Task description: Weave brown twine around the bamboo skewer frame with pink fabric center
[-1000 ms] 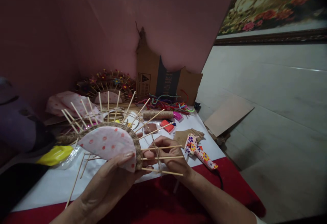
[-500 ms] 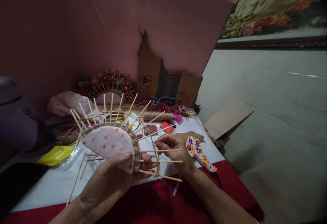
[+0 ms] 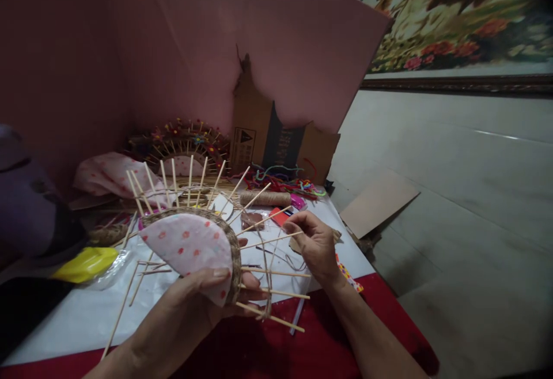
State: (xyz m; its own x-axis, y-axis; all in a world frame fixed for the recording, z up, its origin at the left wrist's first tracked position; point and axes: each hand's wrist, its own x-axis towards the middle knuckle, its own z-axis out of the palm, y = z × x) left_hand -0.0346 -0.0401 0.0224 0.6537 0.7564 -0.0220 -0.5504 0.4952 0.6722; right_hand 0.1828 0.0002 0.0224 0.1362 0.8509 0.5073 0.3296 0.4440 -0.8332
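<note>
My left hand grips a half-round craft piece by its lower right part, thumb on the front and fingers behind. Its face is white cloth with red spots, bordered by a band of wound twine. Thin wooden sticks fan out from that band. Loose twine runs across the lower right sticks, with a knot or wrap on the lowest one. Beside the right-hand sticks, my right hand is closed in a pinch on the twine, close to a stick's tip; the fingertips partly hide the strand.
Behind lie a twine roll, a red packet, a brown packet and coloured pipe cleaners. A similar decorated half-round piece leans near torn cardboard. A yellow packet sits left.
My right hand has moved up and slightly right, drawing the twine out from the sticks. The craft piece has tilted slightly in my left hand, its right-hand sticks now lower.
</note>
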